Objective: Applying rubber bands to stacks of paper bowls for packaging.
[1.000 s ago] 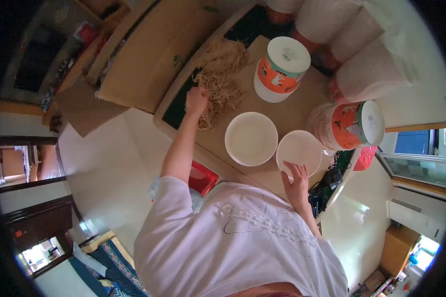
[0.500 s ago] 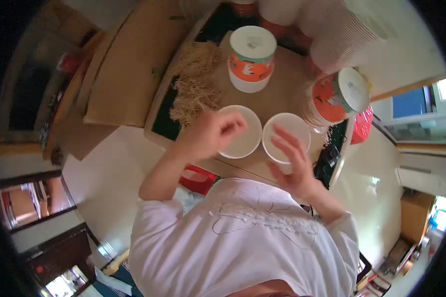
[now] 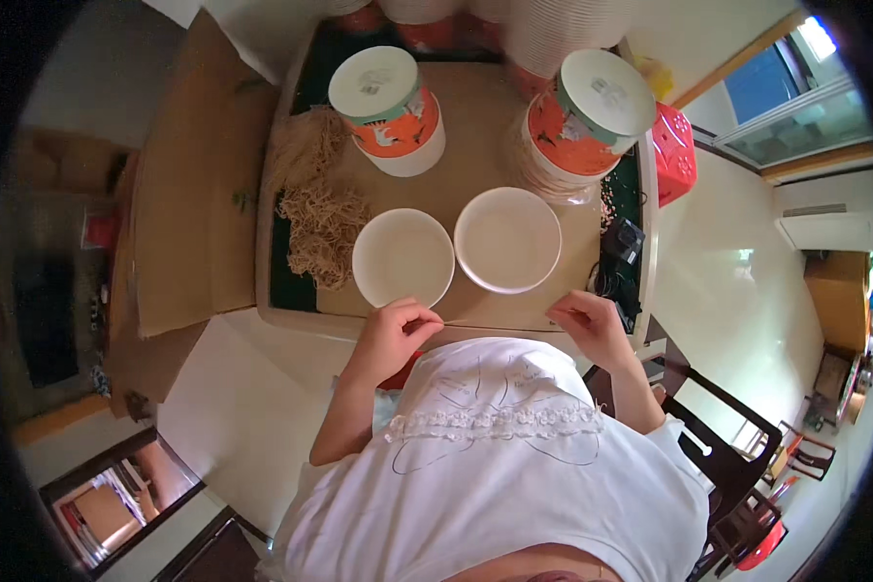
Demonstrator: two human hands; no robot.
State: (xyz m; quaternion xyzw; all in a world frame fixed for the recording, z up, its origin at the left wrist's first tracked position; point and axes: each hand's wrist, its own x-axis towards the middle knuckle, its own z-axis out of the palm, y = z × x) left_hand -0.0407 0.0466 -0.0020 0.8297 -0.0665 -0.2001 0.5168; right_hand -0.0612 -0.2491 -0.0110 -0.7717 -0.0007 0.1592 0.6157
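Observation:
Two empty white paper tubs, a left tub (image 3: 404, 258) and a right tub (image 3: 507, 241), stand side by side on the brown cardboard. My left hand (image 3: 394, 335) is at the table's near edge, just below the left tub, its thumb and forefinger pinched together. Over the same edge, below and right of the right tub, my right hand (image 3: 590, 325) has its fingers drawn together in a pinch. Whatever either pinch may hold is too small to make out. Left of the tubs lies tan shredded paper (image 3: 325, 228) in a loose heap.
Orange patterned tubs with pale lids, one at back left (image 3: 388, 112) and one at back right (image 3: 592, 116), stand beyond. Tall stacks of white tubs (image 3: 558, 34) rise behind. A black device (image 3: 624, 241) lies at the right edge, near a red stool (image 3: 673, 155). A large cardboard box (image 3: 189, 194) adjoins the left side.
Both hands have drawn back from over the tubs to the table's near edge. My right fingers, spread before, are now pinched together. The whole view has shifted.

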